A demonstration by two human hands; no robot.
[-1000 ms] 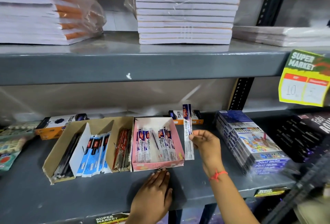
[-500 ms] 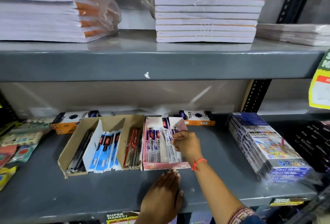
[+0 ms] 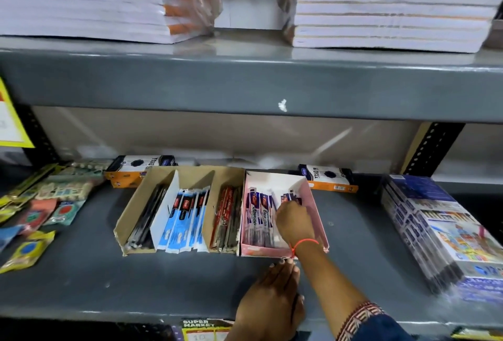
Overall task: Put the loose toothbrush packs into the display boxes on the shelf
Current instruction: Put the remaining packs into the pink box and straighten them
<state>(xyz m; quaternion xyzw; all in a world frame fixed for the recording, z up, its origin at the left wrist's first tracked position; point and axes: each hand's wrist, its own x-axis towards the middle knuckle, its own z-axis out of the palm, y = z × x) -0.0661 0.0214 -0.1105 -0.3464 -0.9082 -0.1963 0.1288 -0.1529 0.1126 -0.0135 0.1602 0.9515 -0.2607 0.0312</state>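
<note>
A pink display box stands on the grey shelf and holds several purple-and-white toothbrush packs. My right hand is inside the box, fingers closed on one pack lying among the others. My left hand rests flat on the shelf, fingertips touching the box's front edge. To the left, a brown cardboard display box holds black, blue and red packs in separate sections.
Colourful packets lie at the shelf's left. Two orange-and-white boxes sit behind the display boxes. A stack of wrapped crayon packs stands at the right. Notebook stacks fill the upper shelf.
My right hand brought the pack from beside the pink box down into it. The view shifted left.
</note>
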